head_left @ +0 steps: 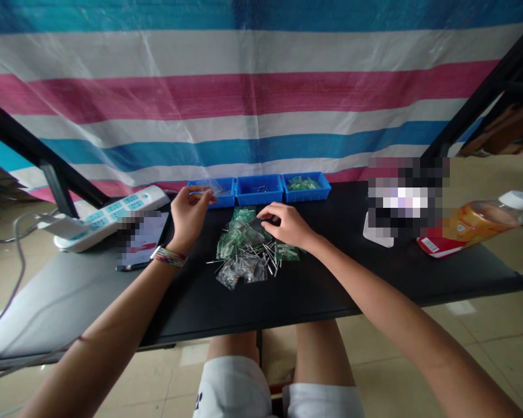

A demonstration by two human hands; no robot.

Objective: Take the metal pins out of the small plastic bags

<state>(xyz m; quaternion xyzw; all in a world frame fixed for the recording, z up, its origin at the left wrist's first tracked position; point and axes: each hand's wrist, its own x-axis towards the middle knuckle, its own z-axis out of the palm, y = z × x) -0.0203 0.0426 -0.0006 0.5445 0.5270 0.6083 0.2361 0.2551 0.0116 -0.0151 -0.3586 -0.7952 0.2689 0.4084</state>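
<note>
My left hand (190,213) is raised at the front of the left blue bin (224,201). Its thumb and fingers are pinched at the edge of a small clear plastic bag (212,186), which shows above that bin. My right hand (288,224) hangs over the pile's upper right, fingers curled and fingertips close together; anything between them is too small to make out. Below lie green-filled packets (233,241), loose thin metal pins (268,255) and clear bags of small parts (243,270), heaped on the black table (187,307).
The middle blue bin (258,189) holds a few pins, and the right blue bin (306,187) green packets. Leftward are a power strip (113,216) and a phone (144,239). A white-based object (378,232), partly blurred, and a bottle (475,223) lie rightward. A striped sheet (253,93) hangs behind.
</note>
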